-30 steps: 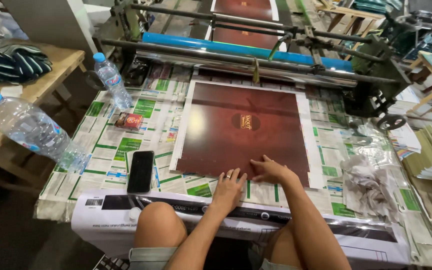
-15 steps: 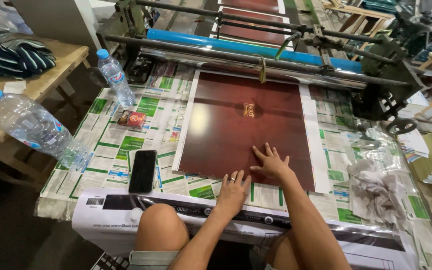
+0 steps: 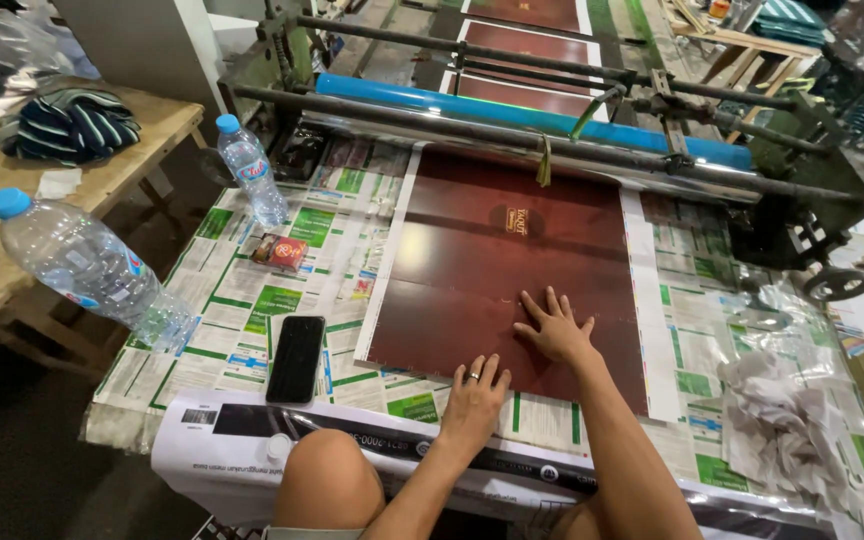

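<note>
A large dark red glossy printed sheet (image 3: pixel 512 270) lies on the paper-covered table, its far edge under the machine's rollers (image 3: pixel 512 135). My right hand (image 3: pixel 555 328) rests flat on the sheet's near part, fingers spread. My left hand (image 3: pixel 474 398), with a ring on one finger, lies flat at the sheet's near edge on the newspaper. Neither hand grips anything.
A black phone (image 3: pixel 296 358) lies left of my hands. Two plastic water bottles (image 3: pixel 92 270) (image 3: pixel 250 170) and a small red packet (image 3: pixel 280 251) stand further left. Crumpled paper (image 3: pixel 787 425) sits at the right. A wooden table with striped cloth (image 3: pixel 70 122) is at the far left.
The red sheet has slid away from me into the rollers. My right hand has moved forward with it; my left hand has stayed near the sheet's near edge.
</note>
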